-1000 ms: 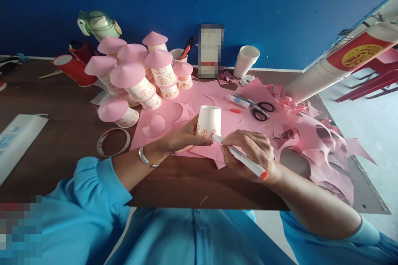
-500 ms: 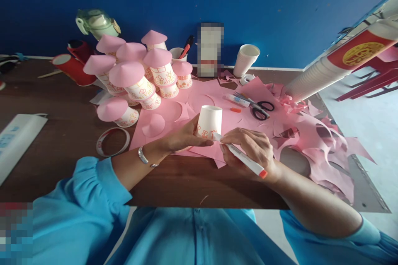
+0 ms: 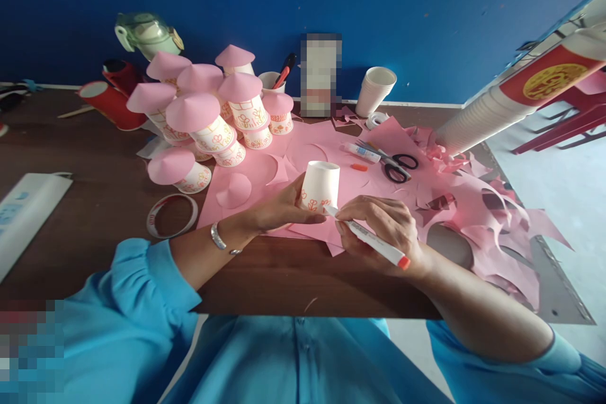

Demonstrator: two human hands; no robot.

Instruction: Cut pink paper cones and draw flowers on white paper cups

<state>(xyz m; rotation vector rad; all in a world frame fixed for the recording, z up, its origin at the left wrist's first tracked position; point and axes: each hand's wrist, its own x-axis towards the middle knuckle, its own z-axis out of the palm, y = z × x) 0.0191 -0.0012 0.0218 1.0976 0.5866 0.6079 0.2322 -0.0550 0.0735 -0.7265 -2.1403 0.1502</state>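
A white paper cup (image 3: 320, 183), held upside down, has orange-red flowers drawn near its rim. My left hand (image 3: 286, 207) is closed around its left side and lower edge, thumb along the bottom. In my right hand (image 3: 381, 227) is a white marker (image 3: 374, 242) with an orange end, gripped like a pen. Its tip touches or nearly touches the cup's drawn band. The orange marker cap (image 3: 358, 167) lies on the pink paper (image 3: 303, 139) behind the cup.
Several decorated cups with pink cone roofs (image 3: 193, 112) stand at the back left. Black-handled scissors (image 3: 400, 167) and a glue stick (image 3: 362, 152) lie on the paper. Paper scraps (image 3: 473, 202) and a long cup stack (image 3: 492, 117) are at right. A tape roll (image 3: 171, 216) lies left.
The marker tip has shifted slightly along the cup's lower band, and an orange-red flower mark there looks fuller. Both hands keep their grips.
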